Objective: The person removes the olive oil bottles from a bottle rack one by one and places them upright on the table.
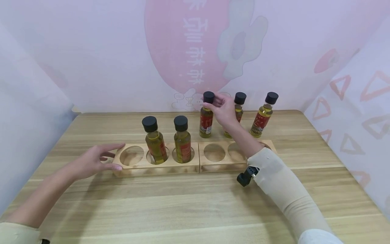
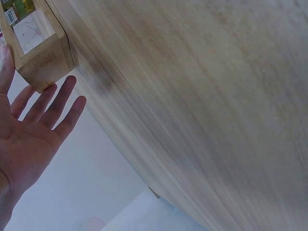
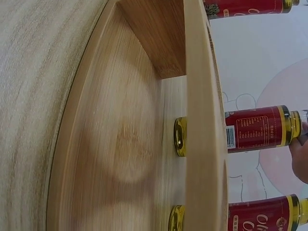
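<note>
1. Bottles (image 1: 156, 145) under inspection: counted five in view, with dark caps, red labels and yellow contents.
2. Judged part-way: two of five racked. Seated roughly upright in the middle and right holes of the left rack (image 1: 170, 165); no bottle found in that rack's left hole.
3. Judged outstanding: three outside, behind the right rack (image 1: 219, 163) at the far side of the desk (image 1: 182, 210). Listed from left: held bottle (image 1: 206, 122), middle bottle (image 1: 239, 110), right bottle (image 1: 261, 121).
4. Gripping the held bottle near cap and neck with the fingers of the right hand (image 1: 223, 110). Unable to confirm whether resting on the desk or slightly lifted.
5. Touching the outer end of the left rack with the left hand (image 1: 89, 162), fingers spread and nearly straight. Holding no bottle there.
6. Seen unfilled in the right rack: left hole. Partly covered by the right forearm (image 1: 243, 136), with no bottle visible: middle hole. Too hidden to judge: right hole.
</note>
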`<state>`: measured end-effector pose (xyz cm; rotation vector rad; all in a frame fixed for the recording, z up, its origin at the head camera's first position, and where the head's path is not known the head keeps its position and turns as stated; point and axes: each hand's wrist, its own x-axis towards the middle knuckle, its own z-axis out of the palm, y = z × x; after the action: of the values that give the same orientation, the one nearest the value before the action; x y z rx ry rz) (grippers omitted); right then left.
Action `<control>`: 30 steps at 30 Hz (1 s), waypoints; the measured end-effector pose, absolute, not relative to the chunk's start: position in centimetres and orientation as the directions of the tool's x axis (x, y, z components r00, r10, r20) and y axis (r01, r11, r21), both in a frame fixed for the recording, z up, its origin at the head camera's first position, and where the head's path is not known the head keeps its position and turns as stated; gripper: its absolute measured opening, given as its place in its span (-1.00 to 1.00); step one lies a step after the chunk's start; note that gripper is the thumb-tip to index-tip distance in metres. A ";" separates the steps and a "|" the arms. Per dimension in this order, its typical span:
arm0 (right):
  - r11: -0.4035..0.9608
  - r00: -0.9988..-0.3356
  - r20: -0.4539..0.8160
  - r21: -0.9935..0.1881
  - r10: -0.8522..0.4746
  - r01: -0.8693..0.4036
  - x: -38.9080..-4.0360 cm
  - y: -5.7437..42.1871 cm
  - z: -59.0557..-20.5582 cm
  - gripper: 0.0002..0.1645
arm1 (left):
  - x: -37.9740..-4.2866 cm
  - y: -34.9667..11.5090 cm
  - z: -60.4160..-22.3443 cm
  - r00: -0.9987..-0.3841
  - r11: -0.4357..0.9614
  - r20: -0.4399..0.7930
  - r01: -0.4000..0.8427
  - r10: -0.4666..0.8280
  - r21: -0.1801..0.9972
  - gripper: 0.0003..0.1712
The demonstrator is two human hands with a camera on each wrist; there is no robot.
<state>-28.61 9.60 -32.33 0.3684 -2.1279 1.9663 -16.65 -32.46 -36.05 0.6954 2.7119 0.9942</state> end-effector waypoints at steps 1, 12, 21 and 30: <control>0.077 -0.944 0.328 -0.941 -0.036 -0.330 -28.6 9.6 -32.3 -0.45 | -16.7 -32.5 -36.1 -0.876 0.667 0.001 0.367 0.482 0.648 -0.08; 0.085 -0.945 0.322 -0.942 -0.056 -0.326 -28.7 9.8 -32.2 -0.44 | -16.9 -32.6 -36.2 -0.873 0.659 0.003 0.370 0.488 0.654 -0.08; 0.066 -0.948 0.309 -0.947 -0.072 -0.314 -28.9 9.9 -32.1 -0.35 | -16.9 -32.7 -36.4 -0.870 0.661 0.013 0.383 0.492 0.645 -0.07; -0.023 -0.927 0.372 -0.928 -0.050 -0.372 -28.5 10.3 -30.5 -0.24 | -17.0 -32.8 -36.2 -0.878 0.671 0.004 0.370 0.480 0.642 -0.08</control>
<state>-28.53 10.29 -30.49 0.4482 -2.0202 2.0473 -16.97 -32.85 -36.21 0.6963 2.7185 0.9900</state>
